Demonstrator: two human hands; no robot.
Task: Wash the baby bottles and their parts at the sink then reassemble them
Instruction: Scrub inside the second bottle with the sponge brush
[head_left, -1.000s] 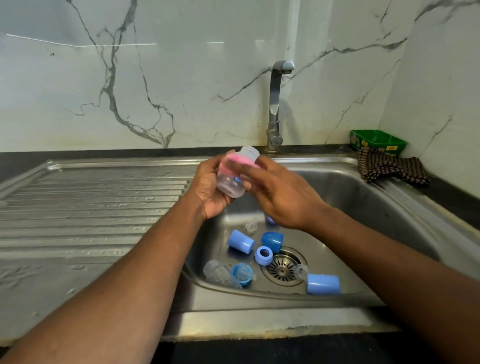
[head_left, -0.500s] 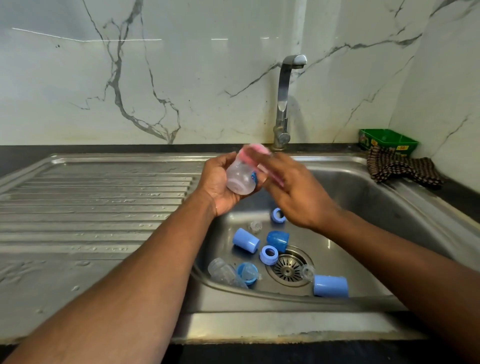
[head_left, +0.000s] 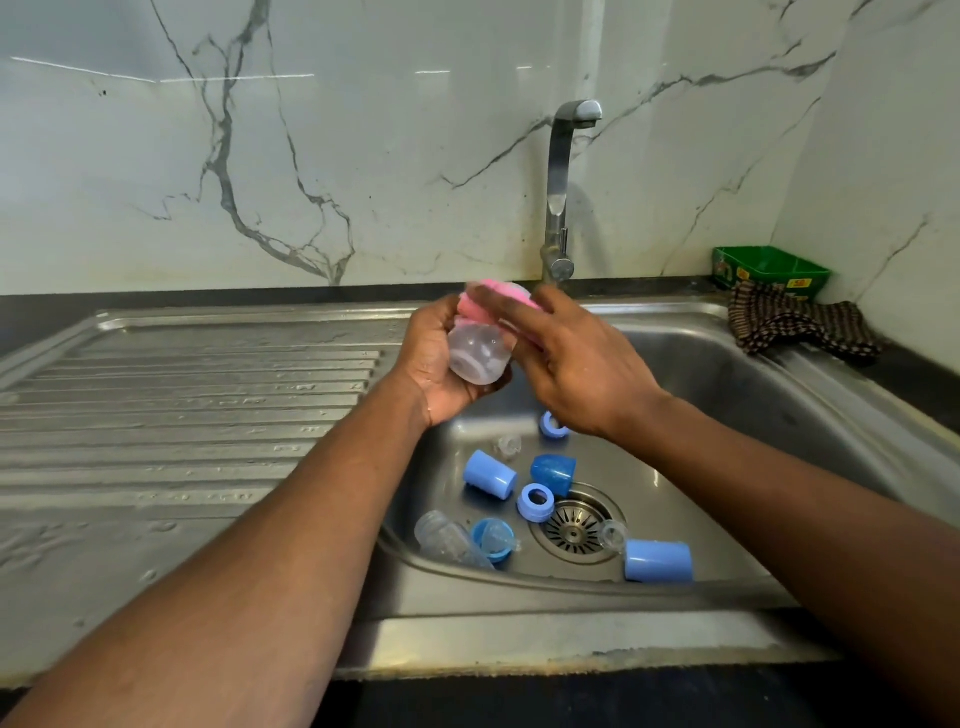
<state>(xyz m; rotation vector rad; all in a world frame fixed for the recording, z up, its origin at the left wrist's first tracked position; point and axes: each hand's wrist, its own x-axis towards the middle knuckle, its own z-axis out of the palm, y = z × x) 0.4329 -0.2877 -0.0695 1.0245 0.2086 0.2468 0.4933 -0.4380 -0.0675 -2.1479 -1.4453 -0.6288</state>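
Over the steel sink (head_left: 753, 395) the left hand (head_left: 434, 358) cups a clear baby bottle (head_left: 477, 356), the right hand (head_left: 576, 364) curls its fingers round the bottle's pink top (head_left: 501, 299), while blue caps (head_left: 658, 560), rings (head_left: 535, 502), clear teats (head_left: 612, 533) and another bottle (head_left: 451, 540) lie in the basin

Above the sink basin (head_left: 727, 395): small clear bottle (head_left: 475, 356), base tilted toward the camera, cradled in the left hand (head_left: 436, 358). Pink top (head_left: 498, 299) of the bottle blurred, wrapped by the fingers (head_left: 519, 306) of the right hand (head_left: 576, 364). On the basin floor, near the drain (head_left: 574, 525): light blue cap (head_left: 489, 474), darker blue cap (head_left: 553, 472), blue ring (head_left: 536, 502), second blue ring (head_left: 551, 426) partly behind the right wrist, clear bottle (head_left: 449, 540) lying flat, blue collar with clear nipple (head_left: 494, 539), another light blue cap (head_left: 658, 560). Behind: tap (head_left: 561, 197), no water visible. Far right on the desk: green tub (head_left: 771, 270), checked cloth (head_left: 800, 325) draped over the sink edge. Left: ribbed draining board (head_left: 182, 405), wet.
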